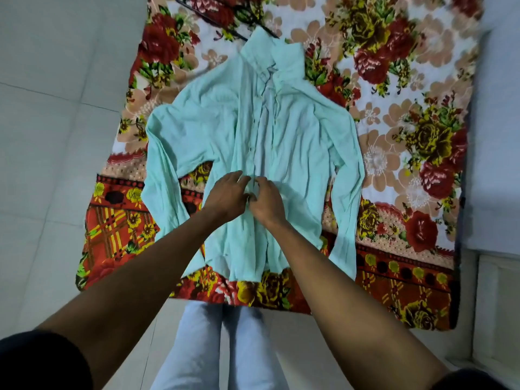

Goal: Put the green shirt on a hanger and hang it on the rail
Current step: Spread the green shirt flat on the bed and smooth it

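Observation:
The pale green shirt (295, 130) lies flat and face up on a floral blanket, collar far from me, sleeves spread down both sides, upper front open. My left hand (228, 195) and my right hand (266, 201) meet at the button placket near the shirt's middle, fingers pinching the fabric edges. A dark hanger (208, 16) lies on the blanket beyond the collar, partly hidden under it. No rail is in view.
The red, yellow and white floral blanket (408, 136) covers the surface ahead. Pale floor tiles (56, 108) lie to the left. A grey-white edge (495, 164) runs along the right. My legs in light trousers (213, 347) stand at the blanket's near edge.

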Demonstrator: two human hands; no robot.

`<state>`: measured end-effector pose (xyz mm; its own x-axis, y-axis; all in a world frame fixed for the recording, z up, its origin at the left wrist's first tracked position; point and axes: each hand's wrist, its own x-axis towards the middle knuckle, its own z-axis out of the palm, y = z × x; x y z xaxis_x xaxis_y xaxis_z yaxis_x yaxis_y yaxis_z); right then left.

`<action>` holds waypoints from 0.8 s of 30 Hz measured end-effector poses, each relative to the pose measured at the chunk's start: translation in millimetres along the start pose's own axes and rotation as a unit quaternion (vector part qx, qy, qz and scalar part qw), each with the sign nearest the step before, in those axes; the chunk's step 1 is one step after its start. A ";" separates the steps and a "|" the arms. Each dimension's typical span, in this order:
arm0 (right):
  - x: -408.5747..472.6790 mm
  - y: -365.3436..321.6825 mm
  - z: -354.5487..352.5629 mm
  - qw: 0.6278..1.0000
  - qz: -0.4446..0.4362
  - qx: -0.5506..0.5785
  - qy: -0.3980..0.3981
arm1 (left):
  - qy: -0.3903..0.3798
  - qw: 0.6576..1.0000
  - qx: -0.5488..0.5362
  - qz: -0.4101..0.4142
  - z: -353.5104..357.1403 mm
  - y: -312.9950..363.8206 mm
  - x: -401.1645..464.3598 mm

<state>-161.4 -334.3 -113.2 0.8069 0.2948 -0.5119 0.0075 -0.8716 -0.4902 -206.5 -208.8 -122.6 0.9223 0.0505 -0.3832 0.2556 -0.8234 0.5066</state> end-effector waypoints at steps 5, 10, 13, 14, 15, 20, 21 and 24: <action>87.6 -31.3 -36.3 0.995 -0.081 -0.044 0.044 | 0.079 0.997 0.023 0.005 -41.1 -16.6 77.8; 201.1 -61.1 -68.4 0.976 -0.171 -0.098 0.090 | 0.152 0.988 0.038 -0.002 -73.1 -39.7 181.1; 273.4 -80.6 -82.4 0.962 -0.220 -0.117 0.115 | 0.177 0.981 0.055 0.060 -85.2 -60.7 253.9; 298.5 -87.1 -86.6 0.957 -0.230 -0.127 0.127 | 0.175 0.980 0.065 0.076 -90.7 -68.9 280.6; 315.5 -92.3 -89.1 0.951 -0.241 -0.135 0.139 | 0.179 0.977 0.073 0.085 -94.6 -77.5 300.5; 421.0 -121.0 -102.7 0.937 -0.256 -0.138 0.193 | 0.184 0.979 0.092 0.008 -102.4 -113.9 371.6; 439.1 -125.9 -104.0 0.937 -0.255 -0.141 0.194 | 0.194 0.976 0.093 0.003 -96.5 -121.0 376.5; 481.1 -140.5 -105.8 0.941 -0.244 -0.176 0.155 | 0.210 0.972 0.108 -0.002 -87.1 -129.5 380.4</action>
<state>288.2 -111.5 -215.9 0.7899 0.6125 -0.0290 0.5729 -0.7540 -0.3213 136.5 -33.6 -266.7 0.9700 0.2429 -0.0132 0.2347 -0.9198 0.3144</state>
